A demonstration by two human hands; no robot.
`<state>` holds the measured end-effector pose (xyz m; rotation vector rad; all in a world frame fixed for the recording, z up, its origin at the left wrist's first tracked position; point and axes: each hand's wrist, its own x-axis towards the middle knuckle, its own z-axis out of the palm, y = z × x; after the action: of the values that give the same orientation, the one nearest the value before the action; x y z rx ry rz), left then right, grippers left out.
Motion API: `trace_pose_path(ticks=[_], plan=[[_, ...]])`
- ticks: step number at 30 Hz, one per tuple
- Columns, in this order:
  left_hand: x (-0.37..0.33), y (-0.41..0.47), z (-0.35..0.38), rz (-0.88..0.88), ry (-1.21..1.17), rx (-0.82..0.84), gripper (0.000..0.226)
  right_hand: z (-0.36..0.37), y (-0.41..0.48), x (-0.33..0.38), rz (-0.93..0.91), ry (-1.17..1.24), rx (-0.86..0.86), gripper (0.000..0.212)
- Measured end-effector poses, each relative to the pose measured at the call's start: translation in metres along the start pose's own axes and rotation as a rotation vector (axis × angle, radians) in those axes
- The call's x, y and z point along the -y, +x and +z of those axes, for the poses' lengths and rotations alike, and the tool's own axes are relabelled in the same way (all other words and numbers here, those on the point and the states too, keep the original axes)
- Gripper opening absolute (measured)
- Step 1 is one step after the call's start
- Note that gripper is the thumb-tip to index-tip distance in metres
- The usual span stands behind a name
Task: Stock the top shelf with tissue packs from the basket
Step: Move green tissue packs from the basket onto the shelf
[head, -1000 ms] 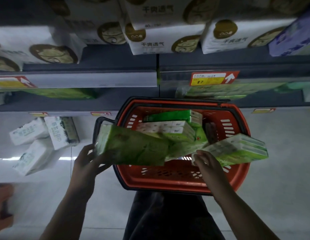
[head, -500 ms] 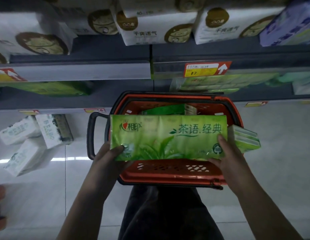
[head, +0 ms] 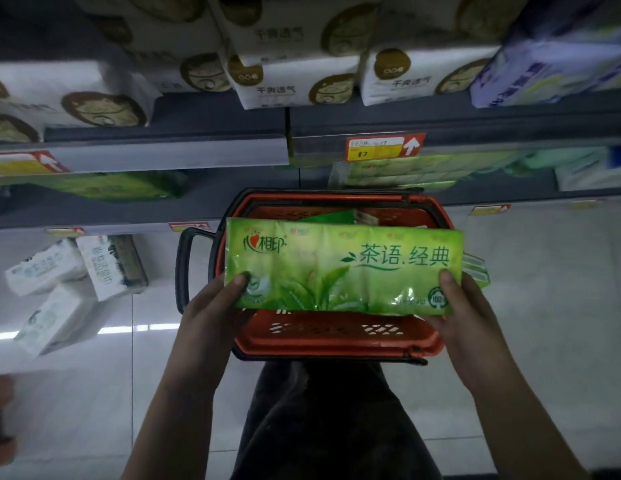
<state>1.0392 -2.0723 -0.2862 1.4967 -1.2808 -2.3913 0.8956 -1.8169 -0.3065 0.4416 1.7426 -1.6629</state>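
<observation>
So, you held the green tissue pack [head: 343, 268] flat over the red basket [head: 337, 336] — L hand [head: 213, 315] & R hand [head: 465, 317] each gripping an end, thumbs on top.

Grey metal shelving [head: 163, 154] crosses the upper view in tiers, with red-and-yellow price tags [head: 382, 148] on the front rails. Below it are pale glossy floor tiles [head: 544, 306], with a dark grout line [head: 132, 358] at left. A strip of reflected light [head: 129, 329] lies on the tiles; overall lighting is dim.
</observation>
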Motion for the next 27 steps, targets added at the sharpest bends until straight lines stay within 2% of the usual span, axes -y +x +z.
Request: trace_pose_path(ticks=[2, 4, 7, 10, 12, 15, 16, 19, 22, 27], plan=[[-0.007, -0.014, 0.005, 0.010, -0.005, -0.004, 0.045, 0.000, -0.010, 0.009, -0.008, -0.003, -0.005, 0.061], [-0.015, -0.027, 0.009, 0.026, -0.008, -0.001, 0.045, -0.001, -0.022, 0.020, -0.014, -0.017, -0.012, 0.073], [-0.029, -0.046, 0.013, 0.046, 0.015, 0.009, 0.055, -0.004, -0.042, 0.039, -0.029, -0.038, 0.011, 0.079], [-0.042, -0.065, 0.019, 0.035, 0.024, 0.033, 0.042, -0.009, -0.061, 0.055, -0.041, -0.057, 0.000, 0.085], [-0.046, -0.076, 0.021, 0.032, 0.037, 0.046, 0.042, -0.013, -0.073, 0.063, -0.055, -0.065, -0.002, 0.088], [-0.057, -0.096, 0.025, 0.041, 0.059, 0.064, 0.061, -0.016, -0.092, 0.078, -0.062, -0.070, -0.004, 0.086], [-0.061, -0.103, 0.026, 0.042, 0.054, 0.070, 0.062, -0.016, -0.098, 0.083, -0.067, -0.070, -0.004, 0.084], [-0.074, -0.121, 0.029, 0.052, 0.040, 0.079, 0.028, -0.014, -0.115, 0.097, -0.074, -0.076, -0.007, 0.089], [-0.092, -0.141, 0.032, 0.074, 0.035, 0.098, 0.026, -0.011, -0.133, 0.115, -0.084, -0.069, -0.019, 0.095], [-0.113, -0.173, 0.036, 0.109, 0.040, 0.124, 0.028, -0.011, -0.160, 0.143, -0.108, -0.075, -0.028, 0.093]])
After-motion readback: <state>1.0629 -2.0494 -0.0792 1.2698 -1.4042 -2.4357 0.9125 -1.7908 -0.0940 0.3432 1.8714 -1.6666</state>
